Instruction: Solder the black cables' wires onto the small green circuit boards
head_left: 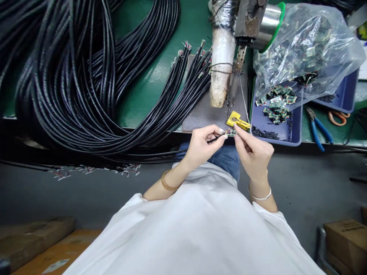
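Nearest is my white shirt [209, 214]. At the bench edge, my left hand [201, 145] pinches a black cable [213, 139] between thumb and fingers, close to its coloured wires [227, 132]. My right hand [254, 152] pinches a small circuit board [231, 133] from the right. The board sits between both sets of fingertips, just before the yellow block [233, 118]; whether any wire touches it is too small to tell.

Caution: the iron [236, 76] points down close to the block. If it is hot, reaching too far forward could burn my fingertips. A loose pinch could let the coloured wires slip or touch one another. A thin line [244, 100] runs down beside my right hand; a sideways move could snag it.

To the right, the tray [286, 143] holds loose boards [276, 105]. To the left, a cable bundle [71, 95] lies partly over a brown mat [197, 120]; a tug could drag it. Farther back, pulling the plastic bag [309, 46] could spill its boards.
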Action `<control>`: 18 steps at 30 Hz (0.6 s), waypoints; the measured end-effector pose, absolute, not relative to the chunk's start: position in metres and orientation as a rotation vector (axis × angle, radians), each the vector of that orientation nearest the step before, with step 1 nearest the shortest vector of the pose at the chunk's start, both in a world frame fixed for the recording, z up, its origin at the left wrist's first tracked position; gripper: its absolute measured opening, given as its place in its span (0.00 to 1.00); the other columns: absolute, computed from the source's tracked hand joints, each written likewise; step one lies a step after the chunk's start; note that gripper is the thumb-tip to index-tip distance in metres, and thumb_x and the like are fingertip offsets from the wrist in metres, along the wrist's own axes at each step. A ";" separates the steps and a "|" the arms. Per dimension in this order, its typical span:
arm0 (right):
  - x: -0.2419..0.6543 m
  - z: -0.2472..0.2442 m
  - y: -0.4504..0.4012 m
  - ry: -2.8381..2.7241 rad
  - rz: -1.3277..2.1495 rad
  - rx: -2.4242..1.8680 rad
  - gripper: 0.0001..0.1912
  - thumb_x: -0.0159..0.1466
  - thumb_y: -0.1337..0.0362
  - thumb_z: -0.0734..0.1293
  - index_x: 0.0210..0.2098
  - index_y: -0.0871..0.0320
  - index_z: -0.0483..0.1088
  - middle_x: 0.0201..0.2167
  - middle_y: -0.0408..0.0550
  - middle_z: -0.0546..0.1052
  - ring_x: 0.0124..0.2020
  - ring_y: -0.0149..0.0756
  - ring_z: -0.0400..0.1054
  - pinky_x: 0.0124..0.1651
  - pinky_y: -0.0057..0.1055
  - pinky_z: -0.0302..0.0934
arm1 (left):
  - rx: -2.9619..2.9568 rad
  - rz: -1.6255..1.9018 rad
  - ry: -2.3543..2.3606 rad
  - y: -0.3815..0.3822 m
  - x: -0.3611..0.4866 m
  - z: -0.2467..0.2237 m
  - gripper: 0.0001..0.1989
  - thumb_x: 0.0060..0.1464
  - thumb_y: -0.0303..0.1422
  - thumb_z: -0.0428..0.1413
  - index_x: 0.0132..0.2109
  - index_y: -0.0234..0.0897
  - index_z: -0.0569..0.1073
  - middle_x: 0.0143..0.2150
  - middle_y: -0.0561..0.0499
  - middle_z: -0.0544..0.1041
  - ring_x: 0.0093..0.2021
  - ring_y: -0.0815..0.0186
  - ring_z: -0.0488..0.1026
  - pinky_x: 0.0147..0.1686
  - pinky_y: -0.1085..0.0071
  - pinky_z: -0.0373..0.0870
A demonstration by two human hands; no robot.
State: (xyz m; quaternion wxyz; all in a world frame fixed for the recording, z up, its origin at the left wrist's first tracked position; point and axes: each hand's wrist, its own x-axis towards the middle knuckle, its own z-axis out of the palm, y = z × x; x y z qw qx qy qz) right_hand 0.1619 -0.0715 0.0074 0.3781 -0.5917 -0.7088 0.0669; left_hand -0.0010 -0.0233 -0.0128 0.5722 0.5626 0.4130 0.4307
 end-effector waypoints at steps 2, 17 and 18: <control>0.162 0.008 -0.071 -1.798 0.171 -1.531 0.14 0.69 0.65 0.66 0.52 0.51 0.78 0.30 0.44 0.83 0.25 0.29 0.74 0.34 0.27 0.66 | 1.275 1.014 0.961 -0.023 -0.001 -0.011 0.05 0.53 0.31 0.62 0.33 0.33 0.76 0.27 0.54 0.74 0.25 0.75 0.68 0.29 0.79 0.68; 0.162 0.006 -0.069 -1.239 0.691 -1.626 0.12 0.65 0.55 0.69 0.44 0.56 0.74 0.24 0.39 0.74 0.22 0.26 0.66 0.27 0.25 0.62 | 1.020 0.935 0.851 -0.015 -0.001 -0.006 0.11 0.49 0.35 0.66 0.30 0.33 0.73 0.24 0.56 0.70 0.23 0.77 0.62 0.22 0.80 0.58; 0.164 0.006 -0.069 -1.248 0.747 -1.624 0.13 0.65 0.55 0.70 0.45 0.56 0.75 0.25 0.40 0.76 0.23 0.27 0.68 0.28 0.25 0.64 | 1.015 0.933 0.852 -0.015 -0.001 -0.005 0.11 0.49 0.34 0.66 0.30 0.33 0.73 0.25 0.56 0.70 0.23 0.77 0.62 0.23 0.80 0.59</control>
